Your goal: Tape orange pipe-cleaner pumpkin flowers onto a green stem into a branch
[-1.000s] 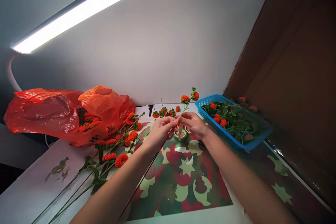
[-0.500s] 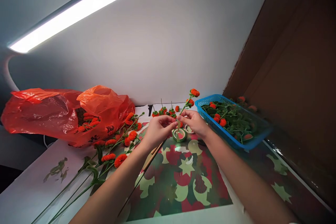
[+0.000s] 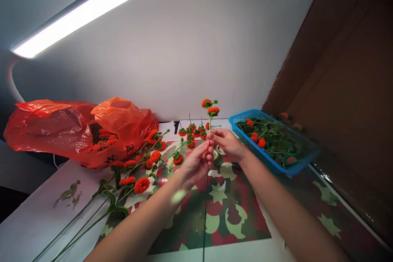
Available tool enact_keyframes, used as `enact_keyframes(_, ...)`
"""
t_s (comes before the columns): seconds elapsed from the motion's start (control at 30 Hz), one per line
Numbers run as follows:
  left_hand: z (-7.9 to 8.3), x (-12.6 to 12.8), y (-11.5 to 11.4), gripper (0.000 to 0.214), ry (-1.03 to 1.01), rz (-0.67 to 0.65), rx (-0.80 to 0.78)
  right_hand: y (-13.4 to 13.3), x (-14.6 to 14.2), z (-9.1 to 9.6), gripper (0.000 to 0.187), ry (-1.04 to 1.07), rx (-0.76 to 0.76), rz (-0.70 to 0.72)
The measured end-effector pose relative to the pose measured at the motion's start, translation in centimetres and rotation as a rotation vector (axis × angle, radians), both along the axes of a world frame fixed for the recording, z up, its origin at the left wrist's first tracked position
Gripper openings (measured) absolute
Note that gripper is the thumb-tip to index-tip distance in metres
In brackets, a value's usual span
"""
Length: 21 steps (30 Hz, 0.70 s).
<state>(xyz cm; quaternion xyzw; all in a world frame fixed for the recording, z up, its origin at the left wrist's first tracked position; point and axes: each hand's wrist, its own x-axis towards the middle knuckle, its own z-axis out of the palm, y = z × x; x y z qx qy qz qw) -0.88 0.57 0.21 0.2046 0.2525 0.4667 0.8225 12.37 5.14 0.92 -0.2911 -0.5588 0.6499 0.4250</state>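
Note:
My left hand and my right hand meet above the table, both pinched on a thin green flower stem that stands nearly upright. Two small orange flower heads top the stem just above my fingers. The stem's long lower end runs down toward the front edge of the table. A roll of green tape lies partly hidden under my right hand.
A blue basket of orange flowers and green leaves stands at the right. An orange plastic bag with more flowers lies at the left. Finished long stems lie beside it. Loose flower heads sit behind my hands on the patterned mat.
The stem has swung from leaning right to nearly upright, with its flower heads now further left. My left hand has turned palm up and moved slightly down and right.

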Motion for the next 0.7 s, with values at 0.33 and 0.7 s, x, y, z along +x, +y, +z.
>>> enact_keyframes(0.33,2.1,-3.4,1.2,0.031,1.215,0.106,0.671,1.0,1.9,0.6,0.032,-0.284,0.206,-0.05)
enact_keyframes(0.7,7.2,1.4,-0.9,0.005,1.289,0.313,1.072,1.7,1.2,-0.8,0.018,-0.279,0.211,-0.074)
